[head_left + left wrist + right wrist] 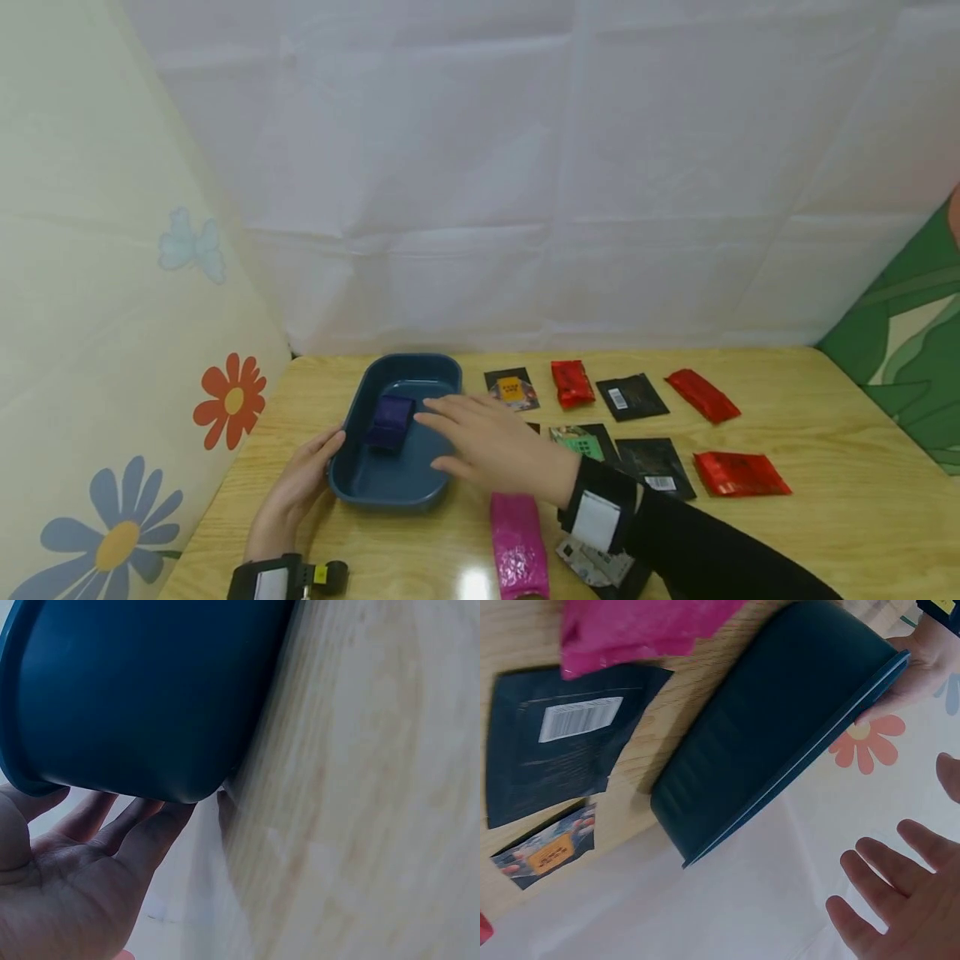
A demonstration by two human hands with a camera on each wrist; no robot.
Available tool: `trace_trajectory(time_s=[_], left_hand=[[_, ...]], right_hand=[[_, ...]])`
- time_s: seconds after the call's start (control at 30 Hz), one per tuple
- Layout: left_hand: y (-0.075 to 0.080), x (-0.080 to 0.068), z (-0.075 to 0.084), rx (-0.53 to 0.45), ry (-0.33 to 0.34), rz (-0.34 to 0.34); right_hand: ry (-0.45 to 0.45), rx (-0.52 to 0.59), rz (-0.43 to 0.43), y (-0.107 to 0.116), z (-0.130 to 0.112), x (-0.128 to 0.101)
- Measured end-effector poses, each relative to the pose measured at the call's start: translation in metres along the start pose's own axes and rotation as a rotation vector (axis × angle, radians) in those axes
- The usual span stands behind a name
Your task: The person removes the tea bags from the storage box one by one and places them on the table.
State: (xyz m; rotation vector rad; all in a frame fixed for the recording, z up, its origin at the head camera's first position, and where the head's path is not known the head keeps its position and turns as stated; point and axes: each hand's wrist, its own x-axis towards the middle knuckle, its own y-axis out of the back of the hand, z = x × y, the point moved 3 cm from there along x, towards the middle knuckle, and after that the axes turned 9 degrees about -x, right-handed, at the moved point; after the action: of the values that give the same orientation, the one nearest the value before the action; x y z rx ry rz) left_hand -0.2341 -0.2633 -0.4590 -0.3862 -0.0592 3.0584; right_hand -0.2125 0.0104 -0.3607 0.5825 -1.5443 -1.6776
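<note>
A dark blue rectangular tub (pixel 396 492) stands on the left part of the table with a shiny purple packet (pixel 391 422) inside. My left hand (pixel 295 483) holds its left side; the thumb is at the rim and the fingers (pixel 154 836) lie against the outer wall. Over the tub's right edge hovers my right hand (pixel 498 442), fingers spread and nothing in them. In the right wrist view that palm (pixel 900 900) is apart from the tub. Below the right hand lies a pink packet (pixel 518 546).
Several flat black sachets (pixel 632 397) and red packets (pixel 741 474) lie spread over the table's middle and right. A sachet with an orange label (pixel 512 389) is near the back edge. Under the right forearm, a grey-patterned sachet (pixel 592 562) is partly hidden. A white cloth (pixel 525 208) hangs behind.
</note>
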Motion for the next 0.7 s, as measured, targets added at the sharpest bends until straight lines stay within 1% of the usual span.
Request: trace_trajectory(time_s=[0.13, 0.23, 0.43, 0.57, 0.7], left_hand=[[-0.001, 0.000, 0.000, 0.002, -0.009, 0.002], [-0.001, 0.001, -0.001, 0.002, -0.006, 0.004], [-0.001, 0.001, 0.000, 0.003, -0.006, -0.007], [-0.002, 0.001, 0.000, 0.007, -0.011, -0.007], [-0.002, 0.000, 0.000, 0.019, -0.016, 0.001]], right_hand=[[0.014, -0.044, -0.022, -0.003, 0.000, 0.015], [0.004, -0.058, -0.039, -0.004, 0.002, 0.027], [-0.006, -0.088, -0.086, 0.000, -0.001, 0.052], [-0.022, -0.078, -0.135, -0.003, -0.004, 0.066], [-0.083, -0.017, -0.215, -0.010, -0.006, 0.080]])
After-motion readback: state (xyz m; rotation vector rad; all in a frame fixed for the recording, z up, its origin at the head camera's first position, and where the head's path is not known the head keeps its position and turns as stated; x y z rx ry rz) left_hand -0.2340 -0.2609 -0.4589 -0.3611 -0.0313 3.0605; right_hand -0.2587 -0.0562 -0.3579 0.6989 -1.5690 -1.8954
